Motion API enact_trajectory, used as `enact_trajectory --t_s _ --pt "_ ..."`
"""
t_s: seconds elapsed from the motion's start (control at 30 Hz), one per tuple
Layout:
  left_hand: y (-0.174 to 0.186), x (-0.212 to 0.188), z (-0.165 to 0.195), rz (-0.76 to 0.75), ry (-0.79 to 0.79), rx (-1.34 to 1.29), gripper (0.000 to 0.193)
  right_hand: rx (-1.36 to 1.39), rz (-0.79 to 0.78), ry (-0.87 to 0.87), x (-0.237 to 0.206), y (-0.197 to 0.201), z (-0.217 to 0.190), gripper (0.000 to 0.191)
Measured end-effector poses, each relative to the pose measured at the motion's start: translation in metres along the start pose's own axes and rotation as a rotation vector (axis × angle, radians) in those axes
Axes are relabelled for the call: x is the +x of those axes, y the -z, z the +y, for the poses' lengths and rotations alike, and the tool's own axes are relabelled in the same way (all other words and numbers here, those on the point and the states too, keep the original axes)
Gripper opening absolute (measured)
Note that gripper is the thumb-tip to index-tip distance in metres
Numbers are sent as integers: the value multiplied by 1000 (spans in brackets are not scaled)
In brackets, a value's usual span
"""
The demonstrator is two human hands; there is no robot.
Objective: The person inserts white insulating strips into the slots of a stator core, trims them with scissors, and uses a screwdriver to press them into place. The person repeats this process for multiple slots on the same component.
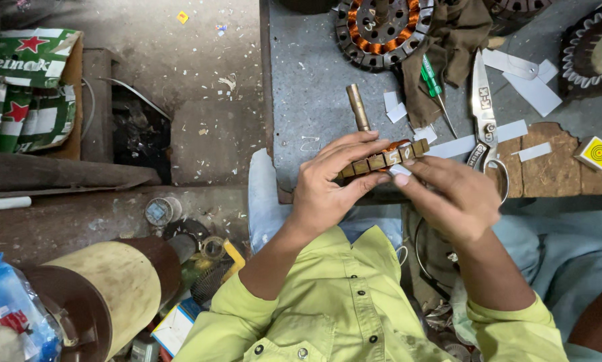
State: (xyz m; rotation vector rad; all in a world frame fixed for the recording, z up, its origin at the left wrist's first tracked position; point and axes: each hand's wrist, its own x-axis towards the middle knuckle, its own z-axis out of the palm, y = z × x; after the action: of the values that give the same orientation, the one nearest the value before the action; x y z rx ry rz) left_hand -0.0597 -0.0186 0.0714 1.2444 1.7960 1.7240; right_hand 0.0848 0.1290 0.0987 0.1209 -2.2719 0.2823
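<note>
Head view, centre of frame: the left hand grips a stator core edge-on, fingers curled over its laminated rim, with copper winding visible behind it and a brass shaft protruding upward. The right hand pinches a small white insulation paper strip against the rim.

Risks: the strip is small and held only at the fingertips; a slip would probably drop it toward the lap or the cluttered floor at lower left. The core hangs over the near edge of the grey workbench, so a loosened grip could let it fall off the bench.

Clearance: open bench lies to the upper left of the hands. To the right, scissors lie close to the right hand, with a green screwdriver, cut paper strips and a second wound stator beyond them.
</note>
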Motion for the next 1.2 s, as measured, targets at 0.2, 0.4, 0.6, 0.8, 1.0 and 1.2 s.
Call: enact_trajectory --t_s 0.2,0.4,0.6,0.8,1.0,1.2 --pt "-5 6 1 5 18 4 42 77 52 -122 8 21 -15 22" --pt "-21 10 -2 18 33 -60 43 250 215 -123 -14 95 -56 26" --pt "-14 -7 3 -27 19 -43 45 198 258 -433 12 66 -51 31" --pt "-4 8 0 230 -29 2 72 112 -66 -743 2 13 -39 30" --pt "-27 -23 9 218 -79 -2 91 -42 -62 -483 -3 12 -41 33" --pt "-10 0 -8 134 -83 112 52 170 84 -518 -3 -7 -15 33"
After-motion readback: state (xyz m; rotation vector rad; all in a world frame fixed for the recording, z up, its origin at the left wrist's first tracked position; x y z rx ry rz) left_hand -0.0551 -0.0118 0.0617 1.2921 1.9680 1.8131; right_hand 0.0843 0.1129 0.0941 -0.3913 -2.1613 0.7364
